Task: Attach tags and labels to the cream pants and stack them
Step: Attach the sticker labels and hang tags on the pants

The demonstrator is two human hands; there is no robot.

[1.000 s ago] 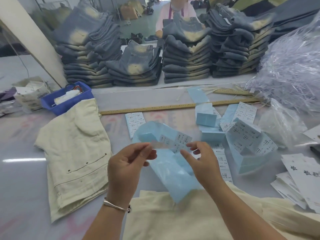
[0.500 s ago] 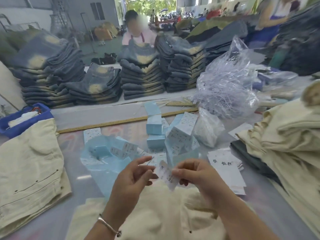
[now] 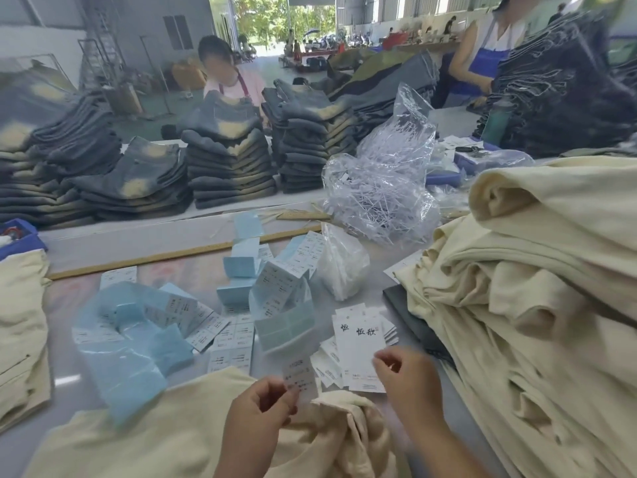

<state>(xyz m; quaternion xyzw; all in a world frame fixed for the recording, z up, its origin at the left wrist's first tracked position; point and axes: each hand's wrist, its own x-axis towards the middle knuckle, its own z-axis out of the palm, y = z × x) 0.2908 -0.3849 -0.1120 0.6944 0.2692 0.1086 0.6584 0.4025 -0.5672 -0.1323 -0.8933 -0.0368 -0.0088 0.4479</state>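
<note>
A pair of cream pants [image 3: 165, 432] lies across the near table edge under my hands. My left hand [image 3: 256, 414] pinches a small white printed label [image 3: 299, 376] above the waistband. To the right, my right hand [image 3: 408, 381] hovers with curled fingers over a pile of white hang tags [image 3: 358, 343]; whether it holds one is unclear. Blue backing sheets with sticker labels [image 3: 138, 339] are strewn over the middle of the table. A tall heap of cream pants [image 3: 537, 288] rises at the right. Another cream pair [image 3: 20, 326] lies at the left edge.
A clear bag of plastic tag pins [image 3: 379, 194] and a smaller white bag [image 3: 341, 267] sit behind the tags. A wooden ruler [image 3: 172, 255] crosses the table. Stacks of washed jeans [image 3: 227, 160] line the far side, where two people work. A blue bin [image 3: 17, 236] stands left.
The camera has swung right. My right hand let go of the label and moved right over the hang tags. The label stays pinched in my left hand.
</note>
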